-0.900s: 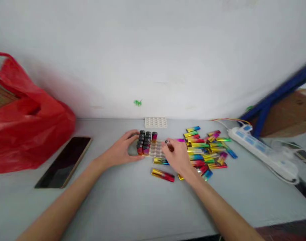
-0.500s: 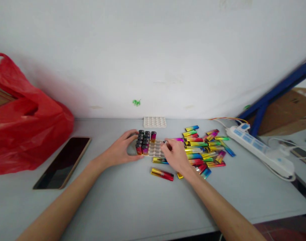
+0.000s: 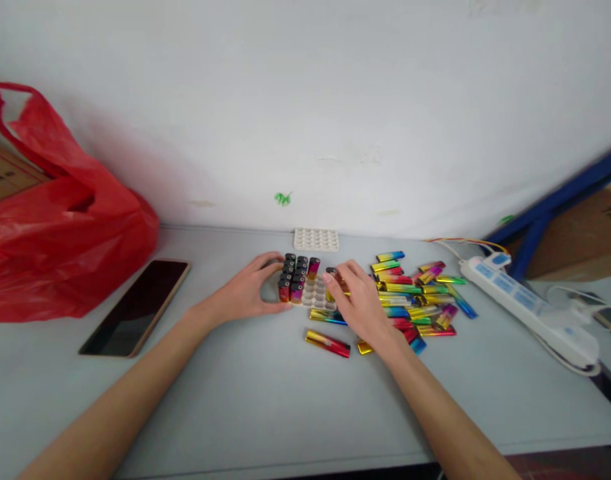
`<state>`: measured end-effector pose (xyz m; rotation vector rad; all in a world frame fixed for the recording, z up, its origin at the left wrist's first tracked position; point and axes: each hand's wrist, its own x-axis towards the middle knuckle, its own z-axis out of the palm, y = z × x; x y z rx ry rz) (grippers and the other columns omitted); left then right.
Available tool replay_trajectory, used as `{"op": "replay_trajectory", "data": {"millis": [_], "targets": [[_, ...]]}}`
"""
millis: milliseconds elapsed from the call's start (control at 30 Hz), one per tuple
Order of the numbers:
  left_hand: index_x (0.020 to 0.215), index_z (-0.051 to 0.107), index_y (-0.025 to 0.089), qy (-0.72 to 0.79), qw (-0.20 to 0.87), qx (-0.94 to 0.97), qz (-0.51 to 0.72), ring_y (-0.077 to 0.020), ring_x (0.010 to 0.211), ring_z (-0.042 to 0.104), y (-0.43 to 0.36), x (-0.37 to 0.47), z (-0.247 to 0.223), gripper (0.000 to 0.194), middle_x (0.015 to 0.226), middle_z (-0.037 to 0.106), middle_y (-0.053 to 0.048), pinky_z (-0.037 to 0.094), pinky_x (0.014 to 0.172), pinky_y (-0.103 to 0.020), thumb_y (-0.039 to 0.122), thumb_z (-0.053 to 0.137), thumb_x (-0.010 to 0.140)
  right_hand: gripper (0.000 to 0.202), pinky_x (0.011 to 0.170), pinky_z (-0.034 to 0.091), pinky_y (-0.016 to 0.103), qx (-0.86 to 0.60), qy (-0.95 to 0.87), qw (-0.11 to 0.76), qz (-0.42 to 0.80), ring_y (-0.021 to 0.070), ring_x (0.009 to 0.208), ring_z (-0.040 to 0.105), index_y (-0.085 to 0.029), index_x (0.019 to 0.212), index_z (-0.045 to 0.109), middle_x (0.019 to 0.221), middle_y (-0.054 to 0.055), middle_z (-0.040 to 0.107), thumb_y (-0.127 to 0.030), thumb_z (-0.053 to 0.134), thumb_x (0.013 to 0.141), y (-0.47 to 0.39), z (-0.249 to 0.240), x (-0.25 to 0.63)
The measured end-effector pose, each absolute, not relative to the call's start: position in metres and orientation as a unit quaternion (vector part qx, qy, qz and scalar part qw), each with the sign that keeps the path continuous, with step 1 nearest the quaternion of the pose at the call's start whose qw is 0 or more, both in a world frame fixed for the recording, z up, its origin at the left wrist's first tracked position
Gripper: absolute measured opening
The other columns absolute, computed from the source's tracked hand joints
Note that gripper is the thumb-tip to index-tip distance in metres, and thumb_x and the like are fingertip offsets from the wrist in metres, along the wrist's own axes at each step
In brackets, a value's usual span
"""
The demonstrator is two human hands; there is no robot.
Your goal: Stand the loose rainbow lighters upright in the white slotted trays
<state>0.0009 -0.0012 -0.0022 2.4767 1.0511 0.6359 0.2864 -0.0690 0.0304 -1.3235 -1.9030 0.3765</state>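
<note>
A pale tray (image 3: 319,293) with round holes stands mid-table. Lighters with black tops (image 3: 294,273) and shiny coloured bodies stand upright in its left part, two rows deep, plus one purple-red lighter (image 3: 313,268) behind. My left hand (image 3: 248,288) curves around the tray's left end, thumb at the front corner and fingers at the back. Over the tray's right side, my right hand (image 3: 360,300) pinches a black-topped lighter (image 3: 331,273), its lower body partly hidden by the fingers. Just in front lie a red-and-yellow lighter (image 3: 328,343) and a blue-and-yellow one (image 3: 325,316).
Many loose metallic lighters (image 3: 400,289) lie heaped to the right. A second holed tray (image 3: 316,239) rests against the wall. On the left are a phone (image 3: 135,308) and a red plastic bag (image 3: 70,247); a white power strip (image 3: 530,310) with cables lies far right.
My right hand has shifted slightly, and the lighter's black top now shows upright between its fingers. The left hand keeps its place at the tray; the whole view has moved a little.
</note>
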Motion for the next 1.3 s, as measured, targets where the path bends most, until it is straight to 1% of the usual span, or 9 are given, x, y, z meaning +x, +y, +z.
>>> {"op": "replay_trajectory", "data": {"millis": [133,267,400,567,767,867,967,1067,1300], "targets": [[0.143,0.07,0.018,0.377,0.192,0.878,0.225,-0.0406,0.152,0.06,-0.002,0.001,-0.003,0.078,0.16,0.061,-0.019,0.049,0.133,-0.054,0.066,0.088,0.084,0.042,0.07,0.046,0.033,-0.541,-0.736,0.361,0.186,0.0228,0.072,0.069,-0.028,0.082,0.05,0.073,0.001,0.068,-0.049,0.047,0.118,-0.068,0.029,0.289],[0.142,0.071,0.02,0.383,0.195,0.874,0.227,-0.0396,0.152,0.059,-0.003,0.002,-0.002,0.078,0.161,0.061,-0.018,0.048,0.133,-0.051,0.068,0.088,0.083,0.035,0.077,0.051,0.032,-0.537,-0.746,0.347,0.186,0.024,0.082,0.076,-0.024,0.099,0.065,0.087,0.005,0.08,-0.044,0.045,0.12,-0.067,0.024,0.287],[0.144,0.069,0.02,0.384,0.199,0.873,0.224,-0.0387,0.153,0.058,-0.003,0.002,-0.001,0.077,0.162,0.059,-0.018,0.046,0.134,-0.052,0.065,0.087,0.085,0.03,0.087,0.052,0.035,-0.554,-0.785,0.255,0.11,0.0264,0.093,0.077,-0.02,0.118,0.069,0.102,0.01,0.083,-0.039,0.046,0.122,-0.064,0.025,0.276],[0.141,0.07,0.02,0.381,0.199,0.874,0.226,-0.0415,0.152,0.058,-0.002,0.002,-0.001,0.077,0.161,0.06,-0.019,0.046,0.134,-0.056,0.069,0.085,0.083,0.031,0.096,0.049,0.04,-0.607,-0.778,0.161,0.012,0.0294,0.104,0.076,-0.019,0.116,0.071,0.109,0.014,0.081,-0.041,0.051,0.121,-0.063,0.032,0.259],[0.135,0.072,0.023,0.377,0.194,0.874,0.237,-0.0419,0.147,0.063,0.001,0.001,-0.001,0.067,0.158,0.063,-0.017,0.05,0.132,-0.058,0.066,0.084,0.085,0.03,0.099,0.052,0.043,-0.581,-0.782,0.219,0.047,0.0293,0.105,0.073,-0.021,0.12,0.073,0.112,0.012,0.079,-0.044,0.055,0.119,-0.061,0.029,0.287],[0.134,0.071,0.026,0.374,0.185,0.874,0.251,-0.0429,0.145,0.064,0.002,0.0,-0.005,0.065,0.158,0.064,-0.015,0.052,0.13,-0.057,0.061,0.086,0.082,0.032,0.105,0.055,0.046,-0.606,-0.747,0.272,0.025,0.0315,0.11,0.073,-0.02,0.121,0.076,0.114,0.014,0.079,-0.034,0.047,0.119,-0.047,0.021,0.334],[0.134,0.071,0.025,0.372,0.179,0.874,0.257,-0.045,0.143,0.065,0.003,-0.001,-0.008,0.065,0.158,0.064,-0.016,0.054,0.128,-0.059,0.059,0.087,0.08,0.039,0.119,0.052,0.054,-0.638,-0.712,0.293,-0.015,0.0354,0.131,0.068,-0.015,0.138,0.074,0.138,0.022,0.075,-0.02,0.045,0.112,-0.029,0.012,0.389],[0.134,0.071,0.024,0.37,0.177,0.877,0.25,-0.0451,0.143,0.065,0.003,0.0,-0.009,0.065,0.158,0.063,-0.017,0.053,0.129,-0.058,0.061,0.085,0.082,0.048,0.128,0.047,0.055,-0.664,-0.709,0.238,0.007,0.0347,0.146,0.063,-0.012,0.147,0.072,0.156,0.023,0.068,-0.013,0.048,0.106,-0.017,0.003,0.428],[0.135,0.069,0.023,0.374,0.176,0.879,0.237,-0.0434,0.145,0.064,0.003,0.0,-0.006,0.064,0.159,0.062,-0.018,0.05,0.132,-0.057,0.062,0.082,0.086,0.036,0.116,0.055,0.051,-0.67,-0.716,0.19,0.037,0.0328,0.122,0.074,-0.014,0.136,0.079,0.13,0.02,0.08,-0.019,0.059,0.107,-0.02,-0.001,0.447]]}}
